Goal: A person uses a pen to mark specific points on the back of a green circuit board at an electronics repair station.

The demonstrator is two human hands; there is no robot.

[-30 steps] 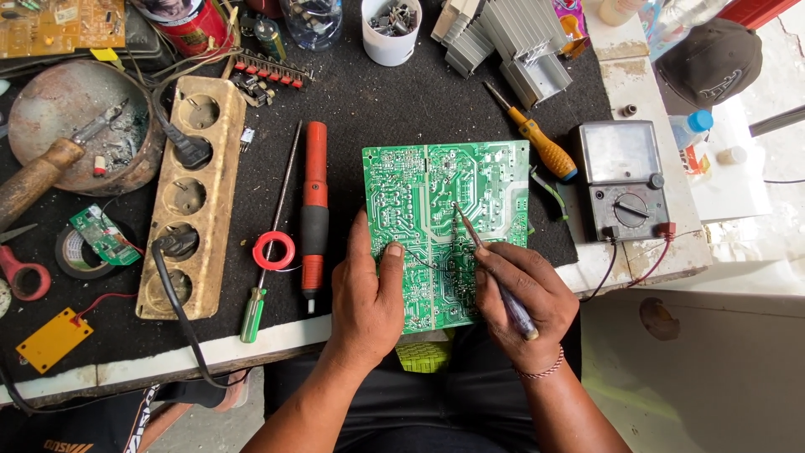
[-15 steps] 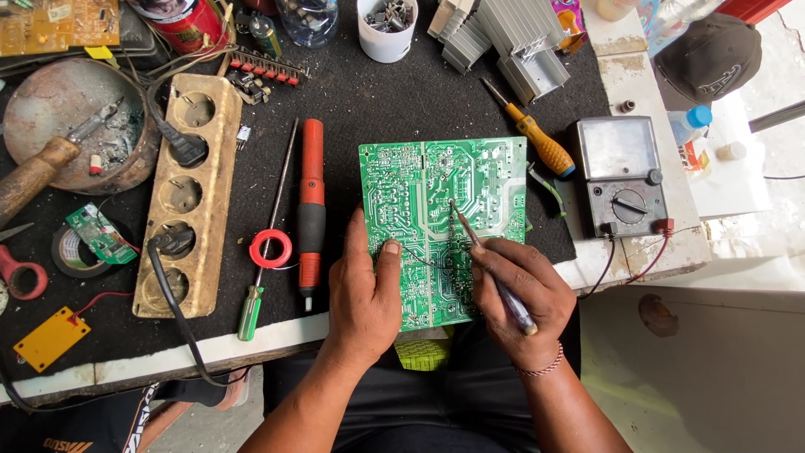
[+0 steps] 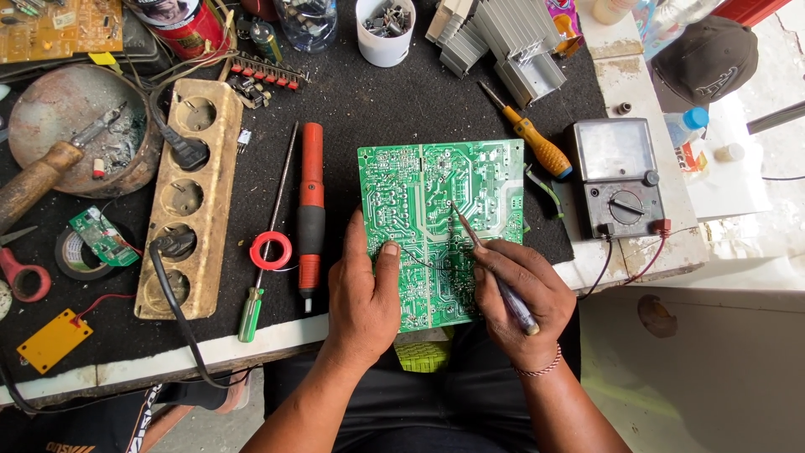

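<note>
A green circuit board (image 3: 428, 189) lies solder side up at the front edge of the black-topped bench (image 3: 369, 92). My left hand (image 3: 365, 294) presses flat on its lower left part and pinches a thin wire between thumb and finger. In my right hand (image 3: 520, 289) is a slim soldering iron (image 3: 490, 268), held like a pen. Its tip touches the board near the middle.
Left of the board lie a red-handled tool (image 3: 310, 210), a green-handled screwdriver (image 3: 264, 243) and a red ring (image 3: 272, 250). A wooden socket strip (image 3: 189, 197) holds two black plugs. An analogue meter (image 3: 616, 176) and a yellow screwdriver (image 3: 532, 138) lie on the right, heat sinks (image 3: 503, 38) behind.
The view has shifted slightly. Both hands stay on the board, the iron's tip at about the same spot.
</note>
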